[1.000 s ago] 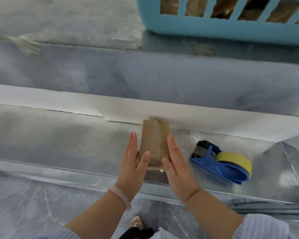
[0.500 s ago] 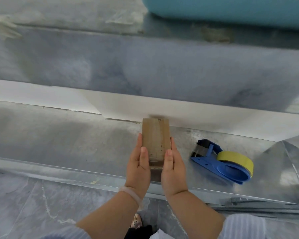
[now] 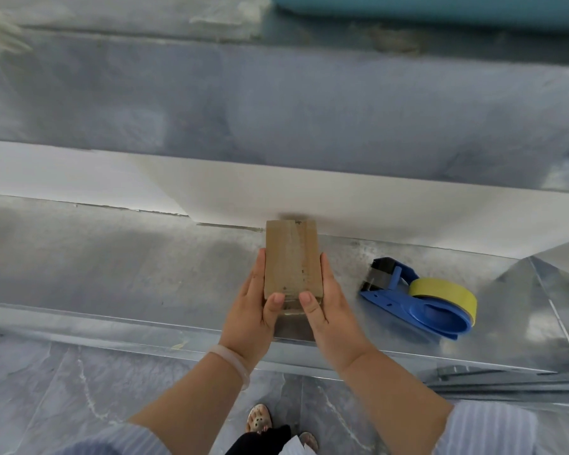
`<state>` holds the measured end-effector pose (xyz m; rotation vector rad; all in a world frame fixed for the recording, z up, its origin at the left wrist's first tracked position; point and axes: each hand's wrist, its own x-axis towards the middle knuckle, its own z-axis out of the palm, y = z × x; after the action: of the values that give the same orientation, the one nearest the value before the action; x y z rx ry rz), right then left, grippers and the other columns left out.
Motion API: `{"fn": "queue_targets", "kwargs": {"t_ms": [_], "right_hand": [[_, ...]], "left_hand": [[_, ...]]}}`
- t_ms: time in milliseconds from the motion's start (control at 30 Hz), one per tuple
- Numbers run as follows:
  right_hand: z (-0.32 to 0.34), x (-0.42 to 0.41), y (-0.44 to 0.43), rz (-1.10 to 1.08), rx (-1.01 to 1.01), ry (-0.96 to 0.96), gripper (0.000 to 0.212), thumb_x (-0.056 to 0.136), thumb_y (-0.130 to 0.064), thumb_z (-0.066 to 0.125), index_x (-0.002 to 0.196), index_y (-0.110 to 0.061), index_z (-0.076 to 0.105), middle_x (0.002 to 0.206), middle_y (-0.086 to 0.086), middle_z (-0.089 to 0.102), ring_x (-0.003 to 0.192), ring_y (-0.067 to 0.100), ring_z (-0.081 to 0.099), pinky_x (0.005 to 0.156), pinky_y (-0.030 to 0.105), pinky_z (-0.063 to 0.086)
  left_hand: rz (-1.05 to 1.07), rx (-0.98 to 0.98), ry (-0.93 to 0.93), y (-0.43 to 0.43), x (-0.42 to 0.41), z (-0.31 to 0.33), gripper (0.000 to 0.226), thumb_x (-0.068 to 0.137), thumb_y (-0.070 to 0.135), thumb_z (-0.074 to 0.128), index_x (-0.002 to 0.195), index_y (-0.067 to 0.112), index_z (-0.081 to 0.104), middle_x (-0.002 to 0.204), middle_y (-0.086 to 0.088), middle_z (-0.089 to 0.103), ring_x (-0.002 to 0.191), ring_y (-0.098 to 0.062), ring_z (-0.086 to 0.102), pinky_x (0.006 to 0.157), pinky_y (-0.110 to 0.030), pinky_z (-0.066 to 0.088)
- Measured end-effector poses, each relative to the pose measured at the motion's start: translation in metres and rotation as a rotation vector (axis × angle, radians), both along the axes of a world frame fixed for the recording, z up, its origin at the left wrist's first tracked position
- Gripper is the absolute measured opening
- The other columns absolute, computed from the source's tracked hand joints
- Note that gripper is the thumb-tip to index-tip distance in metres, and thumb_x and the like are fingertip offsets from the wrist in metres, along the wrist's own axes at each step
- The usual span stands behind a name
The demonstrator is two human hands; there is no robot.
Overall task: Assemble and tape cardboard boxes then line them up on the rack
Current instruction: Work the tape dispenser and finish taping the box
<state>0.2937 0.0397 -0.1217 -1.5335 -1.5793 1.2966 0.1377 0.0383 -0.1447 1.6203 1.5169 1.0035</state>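
At the back of the rack shelf (image 3: 112, 257), the taped cardboard box (image 3: 291, 257) is being clasped at its near end by the left hand (image 3: 253, 310) and right hand (image 3: 329, 307), which were spread open earlier; placement is probably being finished.

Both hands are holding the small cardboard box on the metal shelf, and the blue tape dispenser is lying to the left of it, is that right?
Not quite: the head view shows the blue tape dispenser lying to the right of the cardboard box, not the left. The rest holds: left hand and right hand hold the box on the metal shelf.
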Motion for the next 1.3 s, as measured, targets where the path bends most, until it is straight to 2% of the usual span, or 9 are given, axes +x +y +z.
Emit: {"fn": "queue_targets", "kwargs": {"t_ms": [133,267,400,600,800,933,1100,1200,1300], "right_hand": [[0.000,0.008,0.000,0.033,-0.039,0.045,0.065,0.092,-0.061,0.030,0.148,-0.052,-0.002,0.149,-0.031,0.021,0.134,-0.017,0.021,0.114,0.016,0.017],[0.001,-0.004,-0.006,-0.123,-0.137,0.348,0.047,0.103,-0.043,0.031,0.143,-0.058,0.012,0.150,-0.025,0.031,0.135,-0.010,0.033,0.103,0.004,0.030],[0.004,-0.018,-0.013,-0.297,-0.089,0.400,0.056,0.090,-0.056,0.044,0.144,-0.050,0.029,0.134,-0.027,0.047,0.105,-0.029,0.047,0.075,-0.005,0.038],[0.007,-0.007,-0.006,-0.385,-0.080,0.352,0.032,0.105,-0.036,0.035,0.123,-0.044,0.060,0.112,-0.023,0.065,0.104,-0.009,0.059,0.081,0.016,0.051],[0.022,0.020,0.002,-0.182,-0.173,0.217,0.038,0.105,-0.038,0.033,0.098,-0.052,0.067,0.096,-0.026,0.067,0.091,-0.007,0.061,0.066,0.006,0.047],[0.024,0.020,0.011,-0.209,-0.171,0.140,0.034,0.103,-0.049,0.029,0.125,-0.047,0.055,0.128,-0.016,0.056,0.113,0.001,0.053,0.092,0.020,0.045],[0.020,0.015,0.001,-0.393,-0.070,0.127,0.056,0.101,-0.050,0.037,0.153,-0.036,0.023,0.158,-0.016,0.025,0.137,-0.001,0.025,0.111,0.024,0.019],[0.016,0.007,-0.013,-0.270,-0.125,0.127,0.063,0.098,-0.054,0.042,0.152,-0.045,0.011,0.159,-0.020,0.017,0.145,0.005,0.019,0.119,0.042,0.026],[0.016,0.004,-0.009,-0.311,-0.102,0.135,0.052,0.097,-0.050,0.047,0.145,-0.046,0.026,0.152,-0.009,0.032,0.137,0.015,0.035,0.113,0.046,0.037]], "left_hand": [[-0.001,-0.090,-0.302,-0.003,0.007,0.006,0.062,0.091,0.067,0.031,0.145,0.043,0.013,0.152,0.003,0.036,0.135,-0.009,0.040,0.109,-0.030,0.040],[0.059,-0.222,-0.575,-0.010,0.023,0.018,0.050,0.095,0.045,0.026,0.144,0.044,0.020,0.147,0.004,0.043,0.127,-0.002,0.048,0.102,-0.021,0.043],[0.182,-0.288,-0.673,-0.023,0.038,0.025,0.059,0.090,0.052,0.027,0.147,0.039,0.027,0.141,0.007,0.051,0.121,0.001,0.053,0.095,-0.014,0.046],[0.306,-0.170,-0.512,-0.038,0.037,0.027,0.048,0.091,0.047,0.036,0.139,0.044,0.035,0.142,0.015,0.042,0.133,-0.005,0.039,0.106,-0.022,0.039],[0.337,-0.186,-0.284,-0.004,-0.014,0.039,0.066,0.091,0.053,0.050,0.149,0.042,0.020,0.151,0.013,0.025,0.141,-0.012,0.026,0.115,-0.040,0.027],[0.125,-0.306,-0.160,0.014,-0.015,0.041,0.049,0.097,0.029,0.053,0.144,0.035,0.038,0.130,0.016,0.052,0.113,0.000,0.050,0.084,-0.004,0.035],[0.310,-0.222,-0.136,-0.003,0.004,0.039,0.048,0.100,0.027,0.046,0.146,0.029,0.035,0.126,0.017,0.044,0.110,0.000,0.044,0.092,-0.016,0.032],[0.303,-0.230,-0.153,-0.005,0.013,0.037,0.046,0.101,0.026,0.043,0.146,0.027,0.036,0.128,0.011,0.041,0.111,-0.003,0.042,0.090,-0.015,0.031],[0.306,-0.244,-0.170,0.001,0.014,0.037,0.037,0.101,0.034,0.041,0.137,0.028,0.046,0.126,0.009,0.047,0.108,-0.004,0.046,0.084,-0.014,0.035]]}}
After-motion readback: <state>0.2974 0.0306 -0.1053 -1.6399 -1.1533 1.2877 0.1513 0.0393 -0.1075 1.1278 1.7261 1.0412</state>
